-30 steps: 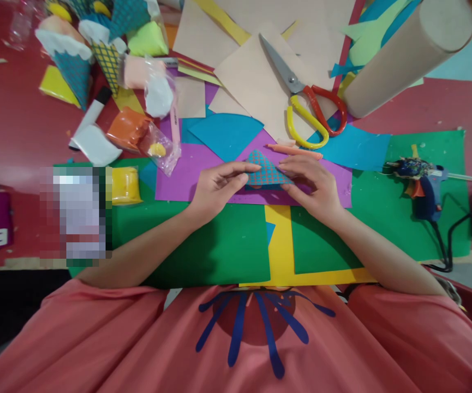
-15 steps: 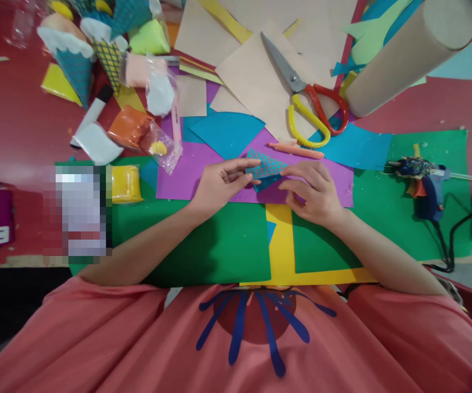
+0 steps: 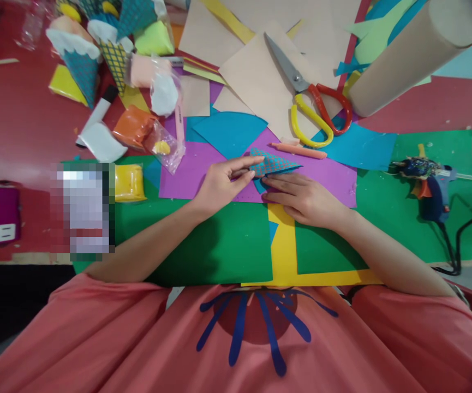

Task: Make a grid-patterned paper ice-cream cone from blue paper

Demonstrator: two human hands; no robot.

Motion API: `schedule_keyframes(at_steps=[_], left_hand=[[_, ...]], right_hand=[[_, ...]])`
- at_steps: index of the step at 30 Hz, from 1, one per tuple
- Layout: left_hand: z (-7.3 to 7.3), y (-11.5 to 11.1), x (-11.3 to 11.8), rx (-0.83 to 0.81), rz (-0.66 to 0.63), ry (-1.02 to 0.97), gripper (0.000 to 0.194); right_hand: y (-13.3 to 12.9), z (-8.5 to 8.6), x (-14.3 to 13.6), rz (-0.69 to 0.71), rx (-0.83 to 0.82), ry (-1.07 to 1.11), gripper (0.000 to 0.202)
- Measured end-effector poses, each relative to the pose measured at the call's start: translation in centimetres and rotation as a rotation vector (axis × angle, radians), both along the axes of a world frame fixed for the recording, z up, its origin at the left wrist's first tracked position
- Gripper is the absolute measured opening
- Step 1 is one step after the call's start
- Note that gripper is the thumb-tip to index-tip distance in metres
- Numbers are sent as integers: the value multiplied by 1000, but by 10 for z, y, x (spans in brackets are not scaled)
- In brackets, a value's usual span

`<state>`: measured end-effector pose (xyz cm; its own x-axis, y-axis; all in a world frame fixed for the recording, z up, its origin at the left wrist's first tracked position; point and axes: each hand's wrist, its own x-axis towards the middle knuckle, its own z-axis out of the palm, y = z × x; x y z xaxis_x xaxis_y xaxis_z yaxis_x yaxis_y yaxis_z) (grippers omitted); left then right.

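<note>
A small blue paper cone (image 3: 274,162) with a brownish crisscross pattern lies on its side over the purple sheet (image 3: 186,177), its tip pointing right. My left hand (image 3: 223,185) pinches the wide left end between thumb and fingers. Below the cone, a plain blue flap (image 3: 259,185) shows in part. My right hand (image 3: 307,199) has its fingers stretched out and laid along the cone's lower edge, touching the flap; its thumb is mostly hidden. Just above the cone lies an orange marker pen (image 3: 299,150).
Scissors (image 3: 299,82) lie on beige paper behind the hands. A thick beige roll (image 3: 407,60) stands at back right, and a glue gun (image 3: 434,185) rests on a green sheet (image 3: 387,229). Finished cones (image 3: 81,71) and clay packets (image 3: 131,125) crowd the back left.
My right hand has left the cone's tip and moved down and left, its fingers now straightened along the lower edge. The left hand keeps its pinch. The view has shifted slightly.
</note>
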<state>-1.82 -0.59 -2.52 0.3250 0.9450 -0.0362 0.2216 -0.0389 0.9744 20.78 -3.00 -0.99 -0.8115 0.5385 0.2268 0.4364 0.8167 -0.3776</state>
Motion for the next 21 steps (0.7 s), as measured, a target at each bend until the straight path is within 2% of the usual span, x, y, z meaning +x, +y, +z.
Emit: schedule_keyframes(at_steps=[9,17,21], left_hand=[[3,0,1,101,-28,96,33],[4,1,0,148,-18,145,33],[4,1,0,173,-37,151,32]], right_hand=[[-4,2,2,51,-88,-2,39],[-4,2,2,67,-36,-25,42],[-3,2,3,78,-59,-42,43]])
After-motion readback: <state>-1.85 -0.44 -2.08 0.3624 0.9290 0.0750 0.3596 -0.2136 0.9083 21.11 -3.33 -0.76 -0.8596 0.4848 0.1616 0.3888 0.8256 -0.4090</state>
